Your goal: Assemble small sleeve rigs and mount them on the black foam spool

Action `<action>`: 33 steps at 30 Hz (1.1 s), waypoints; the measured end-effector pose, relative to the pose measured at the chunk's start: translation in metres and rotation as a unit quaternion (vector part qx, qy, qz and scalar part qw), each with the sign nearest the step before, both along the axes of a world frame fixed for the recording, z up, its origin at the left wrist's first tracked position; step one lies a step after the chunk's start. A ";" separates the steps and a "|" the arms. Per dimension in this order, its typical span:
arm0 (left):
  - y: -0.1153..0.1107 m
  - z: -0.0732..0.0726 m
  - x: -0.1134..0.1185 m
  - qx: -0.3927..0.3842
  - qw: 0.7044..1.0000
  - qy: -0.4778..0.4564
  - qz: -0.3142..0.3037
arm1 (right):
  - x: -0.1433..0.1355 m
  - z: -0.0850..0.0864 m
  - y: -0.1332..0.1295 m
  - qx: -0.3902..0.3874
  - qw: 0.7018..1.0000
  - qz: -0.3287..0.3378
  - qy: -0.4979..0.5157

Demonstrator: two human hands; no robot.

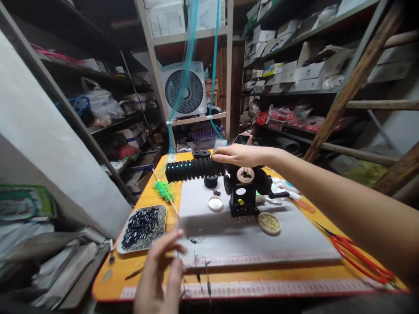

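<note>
A black hand-cranked device (pixel 244 194) stands on the white board (pixel 222 244), with a ribbed black cylinder (pixel 188 170) reaching out to its left. My right hand (pixel 242 155) lies over the top of the device, fingers stretched leftward onto the cylinder's end. Near the front left, my left hand (pixel 162 274) is raised with its fingers apart and nothing between them. Small dark wire pieces (pixel 198 272) lie just right of it. A thin stick (pixel 178 216) with a green bristly piece (pixel 163 191) lies behind that hand.
A tray of dark tubes (pixel 144 229) sits at the left. Round dishes, one white (pixel 215 203) and one with small yellowish bits (pixel 269 223), flank the device's base. Red-handled scissors (pixel 360 257) lie at the right. Shelves and a fan (pixel 184 89) stand behind.
</note>
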State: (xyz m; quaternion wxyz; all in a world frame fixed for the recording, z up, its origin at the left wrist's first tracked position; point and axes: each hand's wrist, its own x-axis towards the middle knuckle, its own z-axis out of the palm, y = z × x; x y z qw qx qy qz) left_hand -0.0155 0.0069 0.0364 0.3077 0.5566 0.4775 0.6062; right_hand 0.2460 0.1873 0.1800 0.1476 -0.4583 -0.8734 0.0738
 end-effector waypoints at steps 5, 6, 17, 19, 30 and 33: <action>0.090 0.065 -0.012 0.161 0.970 0.179 0.028 | 0.004 -0.002 0.001 0.033 0.998 0.020 -0.043; 0.107 0.071 -0.013 0.178 0.965 0.189 0.012 | 0.002 -0.002 -0.001 0.045 0.998 0.021 -0.049; 0.189 0.100 -0.009 0.016 0.986 0.079 -0.144 | -0.068 -0.024 -0.040 0.218 0.972 -0.041 -0.073; 0.186 0.094 -0.008 -0.029 0.991 0.006 -0.129 | -0.075 -0.024 -0.034 0.202 0.974 -0.067 -0.083; 0.107 0.044 0.009 -0.187 0.921 -0.201 -0.276 | -0.065 -0.009 0.010 0.023 0.991 -0.062 -0.116; 0.107 0.045 0.011 -0.180 0.924 -0.196 -0.274 | -0.065 -0.007 0.014 -0.022 0.993 -0.060 -0.100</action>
